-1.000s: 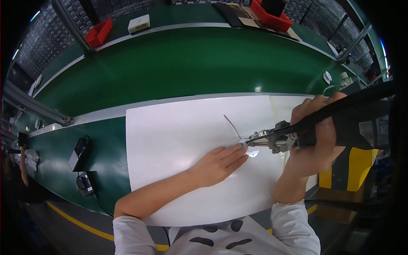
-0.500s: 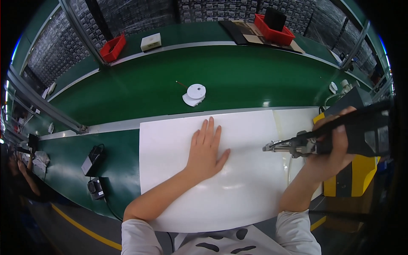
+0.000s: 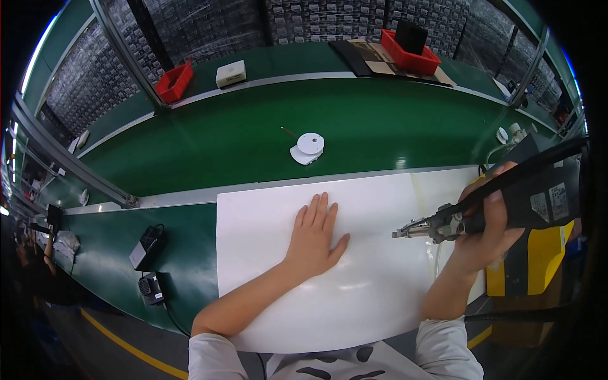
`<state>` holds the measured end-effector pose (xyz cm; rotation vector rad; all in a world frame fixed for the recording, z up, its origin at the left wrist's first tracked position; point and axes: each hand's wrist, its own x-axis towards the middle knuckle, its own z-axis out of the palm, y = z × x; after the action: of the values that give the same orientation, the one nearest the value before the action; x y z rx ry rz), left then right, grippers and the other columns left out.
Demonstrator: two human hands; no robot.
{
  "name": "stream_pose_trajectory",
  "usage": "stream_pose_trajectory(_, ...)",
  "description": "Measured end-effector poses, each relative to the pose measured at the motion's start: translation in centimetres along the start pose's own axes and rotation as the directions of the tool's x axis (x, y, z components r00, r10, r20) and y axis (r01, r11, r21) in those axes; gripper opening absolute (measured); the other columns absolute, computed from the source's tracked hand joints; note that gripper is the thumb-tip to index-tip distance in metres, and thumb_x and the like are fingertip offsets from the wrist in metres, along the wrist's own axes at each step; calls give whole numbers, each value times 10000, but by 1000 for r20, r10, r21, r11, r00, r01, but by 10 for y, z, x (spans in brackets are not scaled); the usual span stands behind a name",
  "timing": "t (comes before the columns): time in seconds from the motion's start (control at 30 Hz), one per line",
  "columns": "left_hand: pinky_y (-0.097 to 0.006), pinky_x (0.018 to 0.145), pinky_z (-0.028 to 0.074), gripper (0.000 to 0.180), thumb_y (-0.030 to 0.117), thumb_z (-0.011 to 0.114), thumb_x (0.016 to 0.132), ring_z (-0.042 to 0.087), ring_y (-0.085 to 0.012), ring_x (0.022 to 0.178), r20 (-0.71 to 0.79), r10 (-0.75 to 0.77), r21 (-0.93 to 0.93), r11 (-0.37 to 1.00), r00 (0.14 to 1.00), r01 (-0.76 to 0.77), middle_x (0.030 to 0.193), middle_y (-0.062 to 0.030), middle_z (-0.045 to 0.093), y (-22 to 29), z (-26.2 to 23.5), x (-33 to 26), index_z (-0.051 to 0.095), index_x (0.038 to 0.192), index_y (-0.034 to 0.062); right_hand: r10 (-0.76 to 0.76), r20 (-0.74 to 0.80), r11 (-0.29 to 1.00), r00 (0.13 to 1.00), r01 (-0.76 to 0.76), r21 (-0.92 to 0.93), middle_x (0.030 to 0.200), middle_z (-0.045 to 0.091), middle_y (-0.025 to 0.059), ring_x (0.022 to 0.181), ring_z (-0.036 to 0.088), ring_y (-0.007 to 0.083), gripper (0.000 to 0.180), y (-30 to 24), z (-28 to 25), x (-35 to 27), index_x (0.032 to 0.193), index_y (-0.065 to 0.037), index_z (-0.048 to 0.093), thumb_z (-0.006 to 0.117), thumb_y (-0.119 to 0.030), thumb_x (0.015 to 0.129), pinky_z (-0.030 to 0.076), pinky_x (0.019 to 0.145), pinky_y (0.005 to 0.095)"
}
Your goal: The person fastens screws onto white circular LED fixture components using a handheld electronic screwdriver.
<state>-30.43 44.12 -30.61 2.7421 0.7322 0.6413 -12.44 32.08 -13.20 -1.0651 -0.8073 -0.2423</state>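
Note:
My left hand point(image 3: 313, 237) lies flat on a white board point(image 3: 373, 278), fingers stretched out and thumb apart, holding nothing. In my right hand point(image 3: 487, 234) is a dark power screwdriver point(image 3: 535, 202), gripped around its body and tilted nearly level. Its metal nose point(image 3: 421, 229) points left above the right part of the board; a gap to the surface cannot be judged for sure. Beyond the board, on the green belt point(image 3: 221, 145), sits a white round device point(image 3: 310, 144) on a white base, with a thin wire sticking out to its upper left. Neither hand touches it.
Two dark boxy devices point(image 3: 147, 247) with cables lie on the green bench at left. Red bins point(image 3: 174, 82) and a cream box point(image 3: 230, 74) stand on the back shelf. A yellow-and-black machine point(image 3: 529, 259) stands at right, beside hoses. Another person point(image 3: 38, 253) is at far left.
The whole view has shifted slightly. Relative to the board, the round white device has moved a little to the right. My left hand stays flat; my right hand still grips the screwdriver, its nose slightly lower.

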Motion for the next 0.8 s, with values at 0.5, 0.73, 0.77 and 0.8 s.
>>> stream_pose_trajectory(0.5, -539, 1129, 265, 628, 330, 629, 902, 321, -448, 1417, -14, 12, 28, 1000, 1000, -12, 1491, -317, 360, -7, 4, -4, 477, 1367, -64, 18, 71, 1000, 997, -20, 20, 974, 563, 141, 548, 530, 113, 339, 0, 0, -8, 1090, 83, 525, 614, -143, 853, 398, 485, 217)
stream_pose_trajectory(0.73, -541, 1129, 268, 624, 325, 629, 901, 321, -454, 1415, -8, 18, 29, 999, 1000, -18, 1485, -322, 362, -11, 4, -4, 479, 1366, -64, 58, 54, 998, 997, -58, 8, 961, 560, 143, 545, 528, 111, 334, 1, 4, -12, 1080, 85, 524, 613, -139, 849, 409, 490, 221)
stream_pose_trajectory(0.77, -541, 1129, 268, 624, 325, 629, 901, 321, -454, 1415, -8, 19, 29, 999, 1000, -18, 1485, -322, 362, -12, 5, -5, 479, 1366, -64, 43, 21, 999, 999, -44, 16, 967, 558, 144, 542, 525, 111, 332, 2, 6, -13, 1080, 85, 523, 613, -136, 849, 410, 490, 222)
stream_pose_trajectory(0.8, -541, 1129, 268, 625, 326, 628, 902, 320, -456, 1414, -6, 22, 32, 999, 1000, -22, 1486, -323, 361, -12, 5, -5, 479, 1367, -64, 29, -11, 999, 1000, -28, 23, 973, 555, 145, 539, 522, 110, 331, 3, 8, -13, 1080, 86, 522, 614, -133, 849, 411, 490, 224)
